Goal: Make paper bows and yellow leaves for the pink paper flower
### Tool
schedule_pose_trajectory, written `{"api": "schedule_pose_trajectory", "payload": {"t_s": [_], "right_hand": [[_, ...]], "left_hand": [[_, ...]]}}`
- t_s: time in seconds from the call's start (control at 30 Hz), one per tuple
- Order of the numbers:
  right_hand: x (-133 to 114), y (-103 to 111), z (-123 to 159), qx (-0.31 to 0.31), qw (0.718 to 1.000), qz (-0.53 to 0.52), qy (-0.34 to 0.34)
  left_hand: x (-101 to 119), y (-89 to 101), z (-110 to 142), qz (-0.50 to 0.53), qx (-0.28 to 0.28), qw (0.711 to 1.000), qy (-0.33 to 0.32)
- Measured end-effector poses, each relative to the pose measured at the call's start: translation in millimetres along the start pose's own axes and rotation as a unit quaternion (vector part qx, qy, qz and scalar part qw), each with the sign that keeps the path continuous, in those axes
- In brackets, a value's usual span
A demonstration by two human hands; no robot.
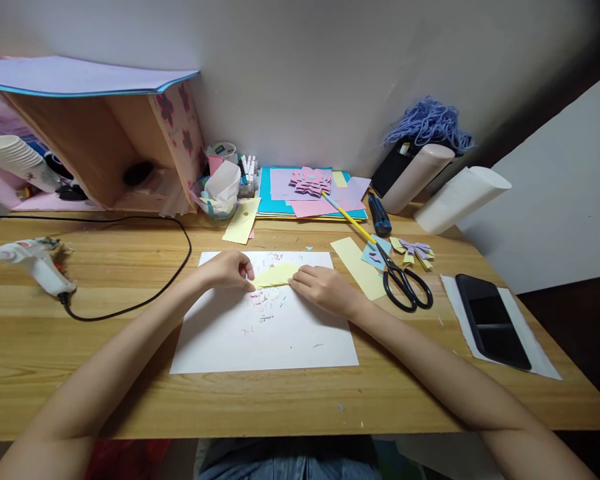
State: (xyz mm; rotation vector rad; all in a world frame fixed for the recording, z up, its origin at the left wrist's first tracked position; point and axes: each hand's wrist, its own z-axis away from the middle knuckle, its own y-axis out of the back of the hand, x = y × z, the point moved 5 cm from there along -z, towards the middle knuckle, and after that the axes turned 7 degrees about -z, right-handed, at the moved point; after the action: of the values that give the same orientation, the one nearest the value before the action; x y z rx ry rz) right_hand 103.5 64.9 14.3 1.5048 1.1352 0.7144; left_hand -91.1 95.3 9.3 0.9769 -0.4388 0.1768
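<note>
A piece of yellow paper [274, 275] lies over a marked white sheet [265, 343] in front of me. My left hand [230, 271] pinches its left end between thumb and fingers. At the other end my right hand [324, 288] has its fingers closed on the paper's edge. The near edge of the yellow paper looks folded. Right of the white sheet are a yellow paper strip [357, 267], a small blue paper square [375, 252], a yellow pencil [353, 220] and black-handled scissors [403, 280].
A white glue gun [40, 263] with a black cord lies at left, below a cardboard box [173, 133]. Coloured papers with a pink paper flower [311, 181] stand behind. At right are a utility knife [379, 215], a paper bow [414, 253], white rolls [460, 200] and a phone [493, 320].
</note>
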Motion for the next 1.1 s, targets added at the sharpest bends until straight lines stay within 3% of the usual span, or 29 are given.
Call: {"api": "schedule_pose_trajectory", "payload": {"t_s": [0.17,0.33,0.47,0.57,0.67,0.73,0.8,0.9,1.1], "right_hand": [[-3,-2,0,0.010,0.999,0.047,0.002],[-1,6,-4,0.053,0.998,-0.020,-0.041],[1,24,-7,0.062,0.987,-0.123,-0.081],[5,31,-7,0.020,0.958,-0.259,-0.119],[13,26,-4,-0.040,0.901,-0.391,-0.183],[17,20,-2,-0.065,0.871,-0.437,-0.216],[21,13,-1,-0.072,0.857,-0.451,-0.237],[23,7,-1,-0.050,0.871,-0.427,-0.236],[20,3,-2,0.022,0.940,-0.309,-0.145]], "left_hand": [[9,1.1,4,-0.025,0.005,0.998,-0.055],[54,0.3,21,-0.059,0.141,0.968,-0.200],[73,-7.7,31,-0.061,0.172,0.963,-0.199],[73,-10.8,32,0.007,0.150,0.970,-0.189],[68,-16.8,27,0.076,0.101,0.977,-0.172],[63,-22.1,21,0.101,0.079,0.979,-0.158],[60,-26.6,15,0.111,0.073,0.979,-0.154],[59,-29.2,11,0.077,0.098,0.977,-0.172],[67,-29.1,14,-0.089,0.186,0.956,-0.208]]}}
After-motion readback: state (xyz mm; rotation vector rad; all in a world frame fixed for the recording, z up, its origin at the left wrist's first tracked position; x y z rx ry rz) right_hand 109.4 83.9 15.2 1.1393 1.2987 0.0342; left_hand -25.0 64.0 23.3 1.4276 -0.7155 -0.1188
